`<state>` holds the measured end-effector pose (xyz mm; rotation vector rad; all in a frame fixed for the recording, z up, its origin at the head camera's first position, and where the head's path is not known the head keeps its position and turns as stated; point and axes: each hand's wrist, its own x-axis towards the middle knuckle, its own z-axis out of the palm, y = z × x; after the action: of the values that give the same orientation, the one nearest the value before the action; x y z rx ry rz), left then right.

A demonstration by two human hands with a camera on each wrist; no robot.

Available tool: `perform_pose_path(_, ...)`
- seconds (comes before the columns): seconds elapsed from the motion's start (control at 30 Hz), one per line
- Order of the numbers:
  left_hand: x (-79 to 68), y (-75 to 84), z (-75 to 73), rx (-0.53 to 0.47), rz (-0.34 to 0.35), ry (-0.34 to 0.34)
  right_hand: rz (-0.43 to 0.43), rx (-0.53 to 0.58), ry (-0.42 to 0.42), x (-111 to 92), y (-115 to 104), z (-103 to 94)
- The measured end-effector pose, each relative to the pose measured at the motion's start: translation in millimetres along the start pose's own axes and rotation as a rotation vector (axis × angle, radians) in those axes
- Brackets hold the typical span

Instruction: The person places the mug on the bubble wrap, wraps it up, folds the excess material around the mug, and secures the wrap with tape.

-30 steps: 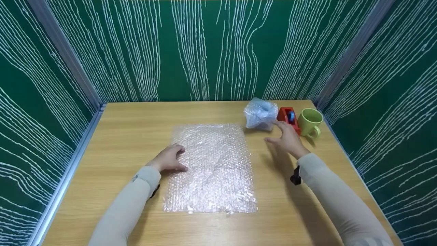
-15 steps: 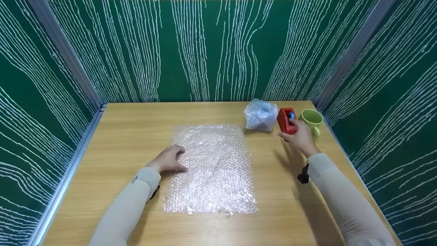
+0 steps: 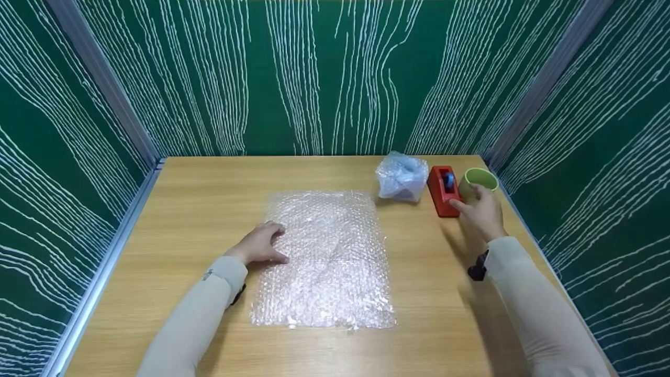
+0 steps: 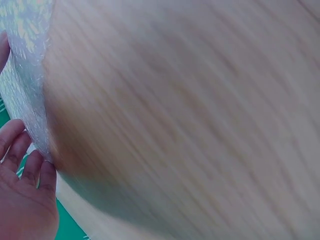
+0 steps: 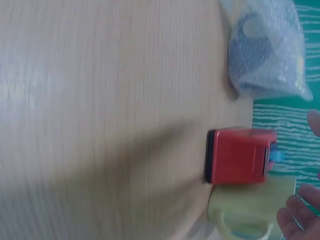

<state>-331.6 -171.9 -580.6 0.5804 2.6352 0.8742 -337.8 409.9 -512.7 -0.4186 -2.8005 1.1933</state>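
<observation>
A flat sheet of bubble wrap (image 3: 327, 262) lies on the wooden table. My left hand (image 3: 259, 243) rests at its left edge, thumb and fingers spread apart, fingertips over the plastic. My right hand (image 3: 482, 212) reaches to the light green mug (image 3: 480, 179) at the back right. Its fingers are at the near side of the mug and hide the handle in the head view. In the right wrist view the fingers (image 5: 297, 215) are loosely extended near the mug's rim, with the handle showing below. The red tape dispenser (image 3: 444, 205) stands just left of the mug.
A bubble-wrapped bundle (image 3: 402, 178) with something bluish inside stands left of the tape dispenser. Green walls with white wavy lines enclose the table (image 3: 199, 199) at the back and both sides.
My right hand has moved rightward from beside the wrapped bundle, past the tape dispenser, to the mug. The left hand has stayed on the bubble wrap.
</observation>
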Motion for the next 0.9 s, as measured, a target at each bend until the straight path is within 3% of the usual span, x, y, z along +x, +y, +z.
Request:
perform_pose_path(0.2, -1.1, 2.5, 0.2, -0.002, 0.001, 0.0, 0.028, 0.018, 0.063, 1.9, 15.5, -9.1)
perform_pose_path(0.33, -1.5, 2.9, -0.3, -0.012, -0.01, 0.0, 0.103, 0.116, 0.045, 2.6, 22.3, -13.8)
perform_pose_path(0.53, -0.6, 0.9, -3.4, -0.015, -0.028, -0.003, 0.181, 0.263, 0.045, -17.6, -9.9, -20.2)
perform_pose_path(0.63, -0.4, 0.5, -3.8, -0.011, -0.033, -0.001, 0.191, 0.281, 0.053, -19.0, -16.7, -21.5)
perform_pose_path(0.83, 0.3, -1.4, -0.4, -0.011, -0.017, 0.008, 0.21, 0.28, 0.059, -5.8, -1.9, -18.5)
perform_pose_path(0.9, 0.7, -1.8, 0.2, -0.009, -0.009, 0.008, 0.193, 0.228, 0.064, -1.3, 3.5, -17.5)
